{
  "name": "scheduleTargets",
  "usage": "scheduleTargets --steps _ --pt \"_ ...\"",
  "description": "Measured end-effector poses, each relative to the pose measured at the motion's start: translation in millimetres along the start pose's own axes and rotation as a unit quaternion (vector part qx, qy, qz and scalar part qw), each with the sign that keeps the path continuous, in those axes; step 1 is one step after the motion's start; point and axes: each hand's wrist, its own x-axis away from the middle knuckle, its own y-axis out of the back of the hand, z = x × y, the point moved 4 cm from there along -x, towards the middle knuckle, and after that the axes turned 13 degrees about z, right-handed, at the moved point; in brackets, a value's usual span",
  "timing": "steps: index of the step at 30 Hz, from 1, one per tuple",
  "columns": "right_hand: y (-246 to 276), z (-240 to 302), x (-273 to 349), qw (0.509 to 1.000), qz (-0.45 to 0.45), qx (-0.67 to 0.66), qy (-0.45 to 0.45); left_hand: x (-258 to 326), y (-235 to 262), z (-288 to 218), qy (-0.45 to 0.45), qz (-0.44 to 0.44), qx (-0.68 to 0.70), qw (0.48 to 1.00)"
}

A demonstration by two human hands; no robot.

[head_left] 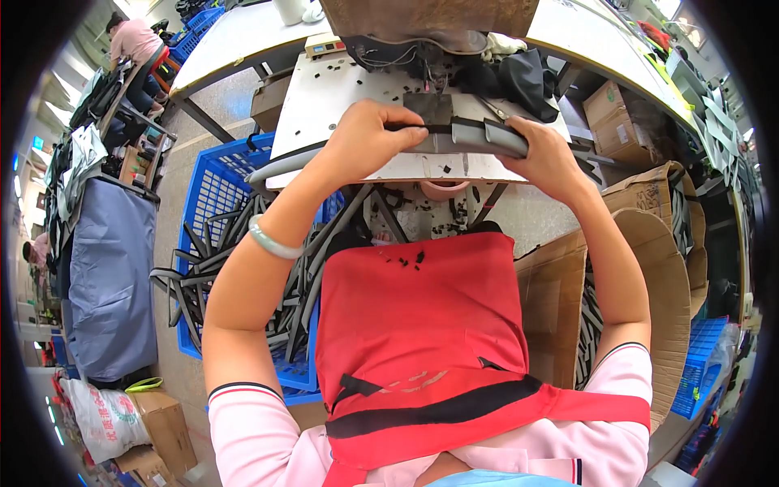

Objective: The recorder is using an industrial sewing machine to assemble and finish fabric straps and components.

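Note:
A long grey strip with a black edge (491, 140) lies along the front of the white sewing table (307, 97), under the needle area of a sewing machine (430, 20). My left hand (373, 138) pinches its black edge between thumb and fingers, left of the needle. On the other side, my right hand (544, 154) grips the same strip with thumb and fingers closed on it. The strip's left end curves past my left wrist and over the table edge. Small black scraps dot the tabletop. Scissors (493, 109) lie near my right fingers.
At my left stands a blue plastic basket (203, 191) heaped with grey and black strips. An open cardboard box (548, 300) on the right holds more strips. Black cloth (523, 81) lies at the table's back right. Another person (134, 49) works at the far left.

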Motion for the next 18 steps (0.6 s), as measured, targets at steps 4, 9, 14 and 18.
scheduleTargets --steps 4,9,14,18 --pt "-6 -20 -22 1.000 0.000 -0.007 -0.015 -26 2 13 0.028 -0.011 0.034 0.999" --pt "-2 -26 -33 0.999 -0.007 -0.037 -0.024 -41 8 24 0.078 -0.013 0.030 0.996" --pt "-2 -35 -41 0.999 -0.008 -0.042 -0.025 -53 11 30 0.069 -0.011 0.047 0.996" --pt "-1 -46 -59 0.999 -0.030 -0.017 -0.004 -68 16 36 0.053 -0.022 0.072 0.996"
